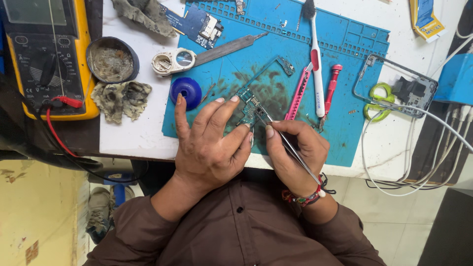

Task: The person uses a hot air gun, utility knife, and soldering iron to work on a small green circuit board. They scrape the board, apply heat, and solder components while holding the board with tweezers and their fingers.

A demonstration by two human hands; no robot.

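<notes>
This was a small repair workshop for phones. A blue rubber work mat [345,64] covered part of the white table [133,133]. A big yellow meter with red and black wires [47,54] sat at the table's edge. A small green circuit board [249,108] lay on the mat. Near it were a pink plastic prying tool [297,93], a red screwdriver [331,88] and a white toothbrush [315,59]. An empty clear phone frame [394,83] lay beside white charger cables [409,143].
</notes>
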